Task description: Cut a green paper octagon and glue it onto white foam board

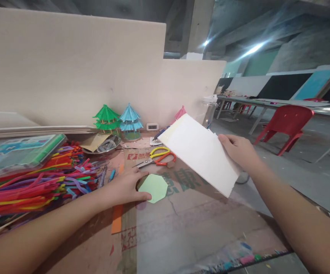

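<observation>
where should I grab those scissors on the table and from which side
Take the scissors by the yellow and orange loops, coming from the right. They lie flat with the blades pointing left toward the left hand, and the loops sit on the open side near the white sheet.

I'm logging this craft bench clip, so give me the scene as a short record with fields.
left hand: left hand flat on the table, fingers touching the pale green octagon
right hand: right hand holds a white sheet tilted above the table
beside left hand: pile of coloured pipe cleaners
behind: yellow and orange pliers, green pagoda model, blue pagoda model
surface: cardboard-covered table
background: red chair
</observation>
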`<action>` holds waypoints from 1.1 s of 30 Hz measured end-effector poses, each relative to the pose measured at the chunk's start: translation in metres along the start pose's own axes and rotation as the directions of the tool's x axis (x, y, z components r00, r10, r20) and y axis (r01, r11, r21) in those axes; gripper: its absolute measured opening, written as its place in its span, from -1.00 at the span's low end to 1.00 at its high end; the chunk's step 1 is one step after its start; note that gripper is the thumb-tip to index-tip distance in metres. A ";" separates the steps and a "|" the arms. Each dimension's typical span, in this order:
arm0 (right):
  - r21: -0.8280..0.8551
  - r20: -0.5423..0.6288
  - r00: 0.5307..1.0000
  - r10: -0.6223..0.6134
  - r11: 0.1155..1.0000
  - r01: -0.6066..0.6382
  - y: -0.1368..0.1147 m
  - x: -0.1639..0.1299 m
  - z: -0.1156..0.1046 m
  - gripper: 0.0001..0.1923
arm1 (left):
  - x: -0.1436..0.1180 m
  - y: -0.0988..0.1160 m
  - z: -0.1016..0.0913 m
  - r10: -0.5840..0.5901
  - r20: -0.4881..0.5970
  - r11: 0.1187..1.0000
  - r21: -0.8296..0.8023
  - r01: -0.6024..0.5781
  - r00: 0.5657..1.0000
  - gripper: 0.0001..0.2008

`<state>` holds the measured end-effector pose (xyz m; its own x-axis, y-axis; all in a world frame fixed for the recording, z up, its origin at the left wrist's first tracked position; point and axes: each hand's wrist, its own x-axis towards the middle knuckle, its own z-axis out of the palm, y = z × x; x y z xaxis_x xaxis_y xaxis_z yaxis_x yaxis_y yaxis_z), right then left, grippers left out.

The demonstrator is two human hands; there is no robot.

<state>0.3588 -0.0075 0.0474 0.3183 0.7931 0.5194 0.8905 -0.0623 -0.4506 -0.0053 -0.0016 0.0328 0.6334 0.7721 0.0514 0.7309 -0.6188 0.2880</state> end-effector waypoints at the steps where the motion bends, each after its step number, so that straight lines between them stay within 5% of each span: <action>1: -0.003 -0.003 1.000 0.001 1.000 -0.001 0.000 0.000 0.000 -0.52 | 0.000 -0.001 0.001 -0.004 -0.011 1.000 -0.005 0.004 1.000 -0.42; 12: -0.040 0.019 0.999 0.037 0.999 -0.036 0.004 0.003 0.000 -0.54 | 0.000 0.000 0.010 -0.011 0.013 0.960 -0.278 0.014 1.000 -0.81; 17: -0.003 0.032 0.998 0.050 0.999 -0.050 -0.006 0.002 -0.006 -0.56 | -0.003 0.003 -0.007 -0.032 -0.041 0.886 -0.464 0.009 0.999 -0.34; 20: 0.034 0.051 0.998 0.046 0.998 -0.048 -0.013 0.001 -0.007 -0.56 | -0.014 0.015 -0.027 -0.059 -0.110 0.696 -0.717 -0.038 0.992 -0.14; 27: 0.057 0.111 0.993 0.044 0.997 -0.051 -0.016 0.000 -0.002 -0.50 | -0.032 0.034 -0.037 -0.059 -0.038 0.472 -0.881 -0.006 0.998 -0.12; 33: 0.133 0.294 0.950 -0.109 0.989 0.072 -0.030 -0.013 0.005 -0.52 | -0.029 0.029 -0.046 -0.088 -0.081 0.532 -0.846 -0.022 0.993 -0.26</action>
<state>0.3262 -0.0134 0.0506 0.1099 0.9380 0.3287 0.8602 0.0760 -0.5043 -0.0138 -0.0353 0.0839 0.5442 0.8326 0.1031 0.1602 -0.2237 0.9614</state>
